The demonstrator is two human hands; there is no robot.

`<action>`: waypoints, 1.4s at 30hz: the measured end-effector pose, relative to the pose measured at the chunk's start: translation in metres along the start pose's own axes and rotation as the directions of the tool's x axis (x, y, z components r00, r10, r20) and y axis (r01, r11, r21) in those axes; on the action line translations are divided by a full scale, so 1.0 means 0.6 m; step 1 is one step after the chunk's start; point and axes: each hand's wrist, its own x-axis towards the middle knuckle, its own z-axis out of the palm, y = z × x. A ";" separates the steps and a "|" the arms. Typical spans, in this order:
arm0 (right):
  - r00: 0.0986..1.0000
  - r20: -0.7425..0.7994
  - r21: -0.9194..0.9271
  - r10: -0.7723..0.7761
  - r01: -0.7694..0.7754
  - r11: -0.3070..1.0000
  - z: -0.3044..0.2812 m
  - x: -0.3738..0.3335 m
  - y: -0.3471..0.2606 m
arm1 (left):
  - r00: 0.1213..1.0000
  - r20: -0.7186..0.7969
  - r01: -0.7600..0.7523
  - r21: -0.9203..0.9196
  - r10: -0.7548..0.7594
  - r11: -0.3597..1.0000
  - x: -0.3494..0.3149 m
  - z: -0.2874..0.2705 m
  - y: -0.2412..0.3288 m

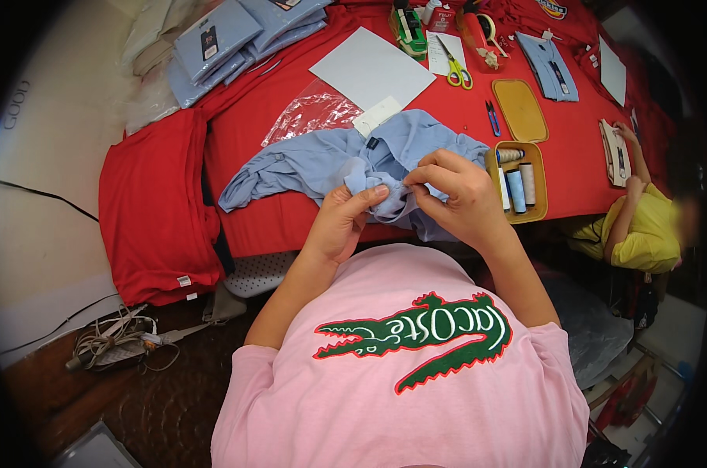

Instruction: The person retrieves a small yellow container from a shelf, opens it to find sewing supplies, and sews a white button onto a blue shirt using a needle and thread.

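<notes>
A light blue shirt (299, 160) lies crumpled over the near edge of the red-covered table, its dark neck label showing. My left hand (346, 218) grips a bunched fold of it, thumb on top. Close beside that fold, my right hand (459, 191) is closed in a pinch at the cloth; whatever its fingertips hold is too small to make out. Just right of the shirt stands a yellow box (538, 204) with several thread spools, among them a light blue spool (516, 192). Its yellow lid (521, 111) lies behind it, next to small blue thread snips (492, 118).
Yellow-handled scissors (456, 74), a green tape dispenser (409, 33) and a white sheet (373, 69) lie farther back. Packed blue shirts (217, 43) are stacked far left, folded red cloth (154, 210) hangs at left. A person in yellow (646, 234) handles a beige folded garment (615, 154) at right.
</notes>
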 end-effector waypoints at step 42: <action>0.994 -0.110 0.166 -0.012 0.030 0.986 0.023 -0.024 0.002 | 0.998 0.068 -0.003 0.032 0.001 0.999 0.002 0.004 0.003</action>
